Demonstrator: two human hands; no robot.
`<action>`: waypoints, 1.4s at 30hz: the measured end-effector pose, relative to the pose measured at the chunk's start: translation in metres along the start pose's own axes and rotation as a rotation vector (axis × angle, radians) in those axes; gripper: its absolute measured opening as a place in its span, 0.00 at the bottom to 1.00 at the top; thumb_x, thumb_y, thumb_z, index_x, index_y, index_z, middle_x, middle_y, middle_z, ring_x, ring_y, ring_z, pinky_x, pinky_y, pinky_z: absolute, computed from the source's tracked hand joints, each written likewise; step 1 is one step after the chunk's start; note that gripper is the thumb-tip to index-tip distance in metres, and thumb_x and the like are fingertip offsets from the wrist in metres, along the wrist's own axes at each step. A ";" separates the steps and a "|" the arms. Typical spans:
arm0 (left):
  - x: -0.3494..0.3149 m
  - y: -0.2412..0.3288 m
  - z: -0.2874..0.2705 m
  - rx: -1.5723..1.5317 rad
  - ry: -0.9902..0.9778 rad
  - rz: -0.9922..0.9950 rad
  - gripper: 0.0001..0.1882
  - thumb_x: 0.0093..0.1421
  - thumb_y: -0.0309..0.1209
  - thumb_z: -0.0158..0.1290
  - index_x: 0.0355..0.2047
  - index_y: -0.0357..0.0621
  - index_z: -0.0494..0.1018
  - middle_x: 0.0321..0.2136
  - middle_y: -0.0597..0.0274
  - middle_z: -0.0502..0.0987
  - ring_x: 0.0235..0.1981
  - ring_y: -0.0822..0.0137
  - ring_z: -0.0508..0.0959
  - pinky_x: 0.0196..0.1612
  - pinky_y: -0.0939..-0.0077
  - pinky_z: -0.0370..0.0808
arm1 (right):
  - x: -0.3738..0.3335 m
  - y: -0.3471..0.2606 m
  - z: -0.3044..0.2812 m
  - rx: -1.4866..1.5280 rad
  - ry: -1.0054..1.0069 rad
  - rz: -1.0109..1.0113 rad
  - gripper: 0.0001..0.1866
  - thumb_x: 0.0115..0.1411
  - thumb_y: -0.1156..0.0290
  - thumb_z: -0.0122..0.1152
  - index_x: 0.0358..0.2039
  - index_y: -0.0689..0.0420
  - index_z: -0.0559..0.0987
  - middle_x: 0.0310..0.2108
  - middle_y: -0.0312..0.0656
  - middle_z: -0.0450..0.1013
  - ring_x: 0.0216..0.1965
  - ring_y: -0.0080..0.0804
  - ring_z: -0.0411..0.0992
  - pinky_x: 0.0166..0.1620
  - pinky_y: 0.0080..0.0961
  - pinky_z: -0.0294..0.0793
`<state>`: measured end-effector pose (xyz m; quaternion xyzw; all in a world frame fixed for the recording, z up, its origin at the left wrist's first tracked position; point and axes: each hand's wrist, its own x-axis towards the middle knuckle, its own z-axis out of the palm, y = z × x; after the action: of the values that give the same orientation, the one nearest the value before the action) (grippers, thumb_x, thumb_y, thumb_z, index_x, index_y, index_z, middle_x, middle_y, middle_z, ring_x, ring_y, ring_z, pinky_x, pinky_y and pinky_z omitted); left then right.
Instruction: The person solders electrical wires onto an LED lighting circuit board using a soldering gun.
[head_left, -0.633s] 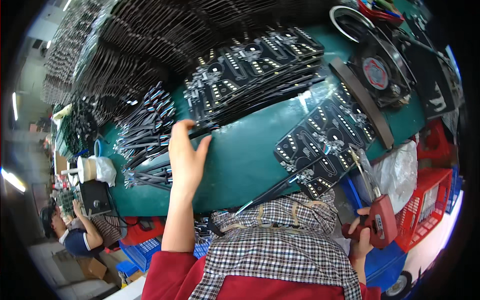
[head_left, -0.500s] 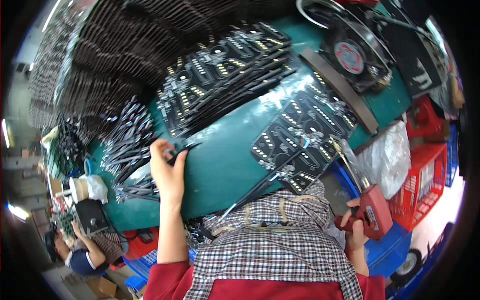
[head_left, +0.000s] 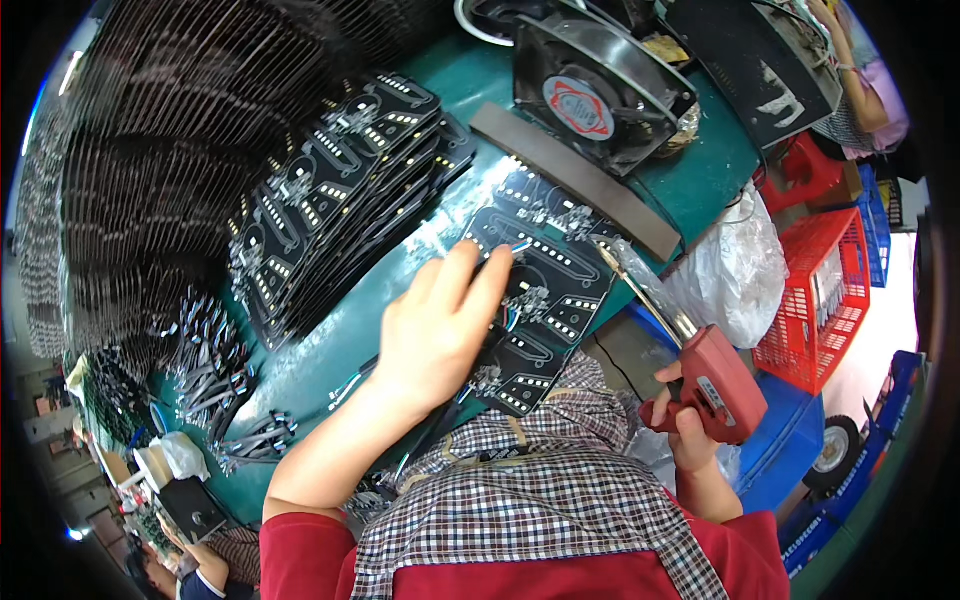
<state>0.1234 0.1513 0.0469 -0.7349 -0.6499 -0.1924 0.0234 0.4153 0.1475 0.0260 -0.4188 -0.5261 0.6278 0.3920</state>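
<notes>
My left hand (head_left: 440, 325) reaches over a black circuit board (head_left: 575, 262) dotted with small white and yellowish components. Its thumb and fingers pinch a thin cable, whose coloured wire ends (head_left: 518, 247) poke out at the fingertips; the rest of it is mostly hidden under the hand. Another dark cable (head_left: 432, 432) runs from the board's near edge toward my apron. My right hand (head_left: 690, 430) grips a red pistol-shaped soldering gun (head_left: 722, 385), a finger at its trigger. The gun's metal tip (head_left: 608, 255) points up and left, close to the board's right edge.
Left of the board rises a stack of similar boards (head_left: 340, 190), with cable bundles (head_left: 215, 375) nearer. A brown bar (head_left: 575, 180) and a black fan (head_left: 590, 100) stand behind. Right are a plastic bag (head_left: 735, 265) and red crate (head_left: 815, 300). Other people sit at both sides.
My left hand has moved right, from beside the cable bundles to above the board, carrying a cable. The whole view has shifted and turned. My right hand still holds the soldering gun.
</notes>
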 end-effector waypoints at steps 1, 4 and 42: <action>0.009 0.005 0.008 0.005 0.011 0.033 0.22 0.45 0.26 0.50 0.44 0.43 0.72 0.39 0.59 0.70 0.31 0.65 0.73 0.27 0.78 0.75 | 0.002 -0.001 -0.001 0.009 -0.007 0.017 0.36 0.55 0.55 0.61 0.55 0.65 0.60 0.42 0.52 0.69 0.19 0.26 0.67 0.21 0.20 0.68; 0.023 0.011 0.026 -0.023 -0.052 0.069 0.23 0.43 0.25 0.51 0.43 0.37 0.71 0.32 0.61 0.67 0.31 0.66 0.70 0.26 0.80 0.74 | 0.010 -0.001 0.001 0.021 0.033 0.037 0.38 0.54 0.53 0.63 0.55 0.65 0.59 0.42 0.52 0.69 0.19 0.26 0.67 0.21 0.20 0.68; 0.025 0.010 0.039 -0.181 -0.122 0.003 0.24 0.46 0.25 0.52 0.47 0.36 0.69 0.28 0.63 0.64 0.27 0.70 0.72 0.21 0.81 0.74 | 0.050 -0.014 -0.004 -0.470 -0.129 -0.127 0.32 0.49 0.60 0.66 0.50 0.67 0.68 0.27 0.40 0.74 0.20 0.26 0.67 0.31 0.21 0.70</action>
<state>0.1445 0.1843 0.0210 -0.7453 -0.6289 -0.2054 -0.0824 0.4022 0.1974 0.0338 -0.4237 -0.7069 0.4875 0.2881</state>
